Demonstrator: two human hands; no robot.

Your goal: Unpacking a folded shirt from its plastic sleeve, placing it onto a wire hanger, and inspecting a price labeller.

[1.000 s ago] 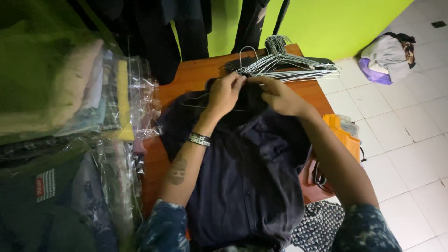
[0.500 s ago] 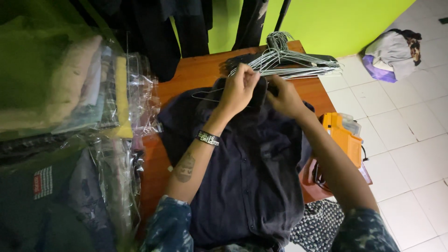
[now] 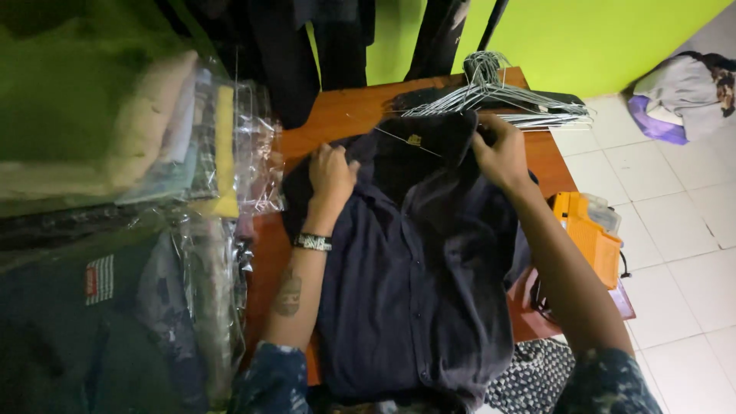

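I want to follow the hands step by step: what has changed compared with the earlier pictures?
The two hands, earlier together at the collar of the dark button-up shirt, moved apart: left hand to the left shoulder, right hand to the right, both gripping cloth. The pile of wire hangers and the wooden table stayed.

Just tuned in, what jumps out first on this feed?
A dark navy shirt lies spread over the wooden table at centre, with the left hand and right hand gripping its shoulders. Beyond it lies a heap of wire hangers; bagged folded clothes are stacked at left.
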